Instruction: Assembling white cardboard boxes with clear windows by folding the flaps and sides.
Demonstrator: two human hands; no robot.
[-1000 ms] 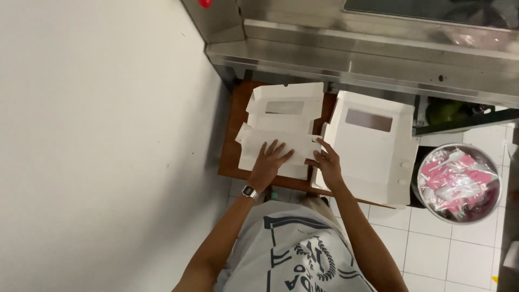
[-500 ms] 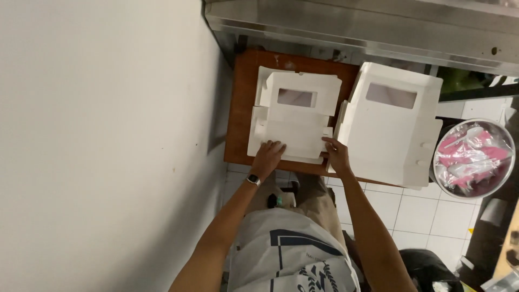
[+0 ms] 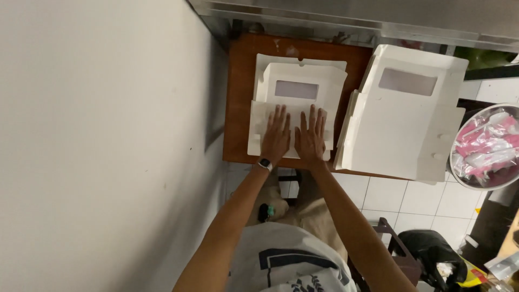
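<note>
At 9 o'clock a plain wall (image 3: 97, 135) fills the view. At centre, on the brown table (image 3: 240, 108), lies the flat white windowed box blank (image 3: 297, 103). The left hand (image 3: 277, 136) and right hand (image 3: 312, 138) press flat on its near panel, fingers spread, gripping nothing: a flattening or creasing step, I judge. At 3 o'clock sits a stack of box blanks (image 3: 403, 124), then a metal bowl (image 3: 459, 173).
</note>
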